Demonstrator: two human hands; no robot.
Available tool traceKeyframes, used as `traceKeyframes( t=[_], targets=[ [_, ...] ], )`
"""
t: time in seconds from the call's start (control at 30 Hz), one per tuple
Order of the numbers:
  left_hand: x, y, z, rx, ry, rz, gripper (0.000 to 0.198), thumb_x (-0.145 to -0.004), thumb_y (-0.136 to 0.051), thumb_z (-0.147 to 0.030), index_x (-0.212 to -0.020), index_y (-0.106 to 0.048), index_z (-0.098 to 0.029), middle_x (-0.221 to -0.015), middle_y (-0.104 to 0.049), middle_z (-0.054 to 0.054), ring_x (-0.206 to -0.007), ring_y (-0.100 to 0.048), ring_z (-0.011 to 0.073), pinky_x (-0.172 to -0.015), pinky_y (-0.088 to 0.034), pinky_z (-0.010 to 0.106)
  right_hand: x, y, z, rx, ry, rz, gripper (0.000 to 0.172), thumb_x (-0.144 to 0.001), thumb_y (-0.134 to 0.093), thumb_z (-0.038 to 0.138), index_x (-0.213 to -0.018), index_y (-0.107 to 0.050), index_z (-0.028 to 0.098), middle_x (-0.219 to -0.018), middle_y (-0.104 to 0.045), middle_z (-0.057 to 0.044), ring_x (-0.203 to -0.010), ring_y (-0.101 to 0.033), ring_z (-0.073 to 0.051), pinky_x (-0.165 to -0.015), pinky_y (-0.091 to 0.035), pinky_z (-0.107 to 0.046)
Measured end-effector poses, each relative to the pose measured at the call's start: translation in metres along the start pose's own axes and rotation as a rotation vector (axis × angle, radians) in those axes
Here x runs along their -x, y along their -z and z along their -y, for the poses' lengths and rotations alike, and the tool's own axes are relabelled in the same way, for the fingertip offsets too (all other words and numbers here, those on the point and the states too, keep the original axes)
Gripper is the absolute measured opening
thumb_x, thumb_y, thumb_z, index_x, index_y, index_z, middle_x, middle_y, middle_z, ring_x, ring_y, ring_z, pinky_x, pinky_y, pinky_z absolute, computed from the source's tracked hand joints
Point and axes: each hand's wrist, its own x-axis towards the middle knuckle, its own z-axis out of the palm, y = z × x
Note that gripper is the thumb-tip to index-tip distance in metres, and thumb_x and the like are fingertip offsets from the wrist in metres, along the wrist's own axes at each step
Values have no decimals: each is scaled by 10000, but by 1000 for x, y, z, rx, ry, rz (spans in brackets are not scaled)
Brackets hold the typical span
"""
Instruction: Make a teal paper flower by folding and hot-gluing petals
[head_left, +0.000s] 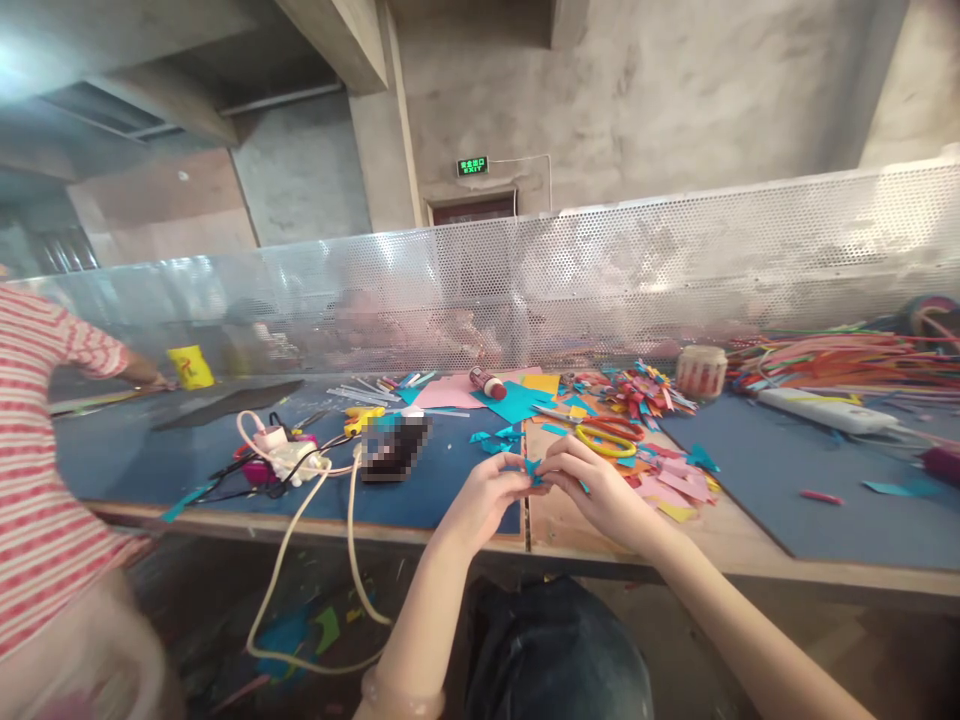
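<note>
Between my two hands is a small folded piece of blue paper (534, 472), pinched by the fingers of both. My left hand (487, 497) grips it from the left, and my right hand (589, 480) from the right, fingertips close together. Just behind my hands lie more small blue paper pieces (496, 440). Yellow-handled scissors (606, 442) rest on the table behind my right hand. Pink paper scraps (679, 480) are scattered to its right. Farther back sit a glue bottle (487, 384) with a red cap and sheets of blue paper (517, 401).
A jar (700, 372) and a pile of colourful folded paper (645, 392) stand at the back right, near a white power strip (825, 411). To the left are tangled cables (289, 458) and a yellow glue gun (364, 420). A person in a striped shirt (45, 440) stands far left.
</note>
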Motion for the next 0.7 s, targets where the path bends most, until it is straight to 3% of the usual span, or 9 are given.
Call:
traceKeyframes(
  t=[0.27, 0.53, 0.7],
  targets=[
    [-1, 1, 3, -129, -8, 9, 84, -636, -672, -97, -720, -671, -105, -708, -642, 29, -746, -585, 149, -811, -419, 309, 0, 7, 1, -76, -19, 50, 183, -910, -409, 179, -886, -590, 196, -903, -523, -64, -868, -531, -168, -768, -453, -304],
    [-2, 5, 8, -305, -19, -18, 126, -662, -685, -164, -776, -661, -116, -753, -673, 40, -764, -594, 152, -757, -407, 255, 4, 0, 5, -256, -344, 9, 113, -871, -484, 274, -840, -563, 200, -855, -559, -34, -789, -550, -165, -692, -445, -291],
    [0, 3, 8, -367, -32, -33, 166, -680, -688, -223, -805, -636, -127, -743, -683, 41, -795, -612, 173, -774, -414, 263, 10, -11, 3, -283, -457, -87, 143, -851, -500, 306, -831, -571, 184, -811, -573, -29, -740, -547, -163, -679, -435, -293]
  ],
)
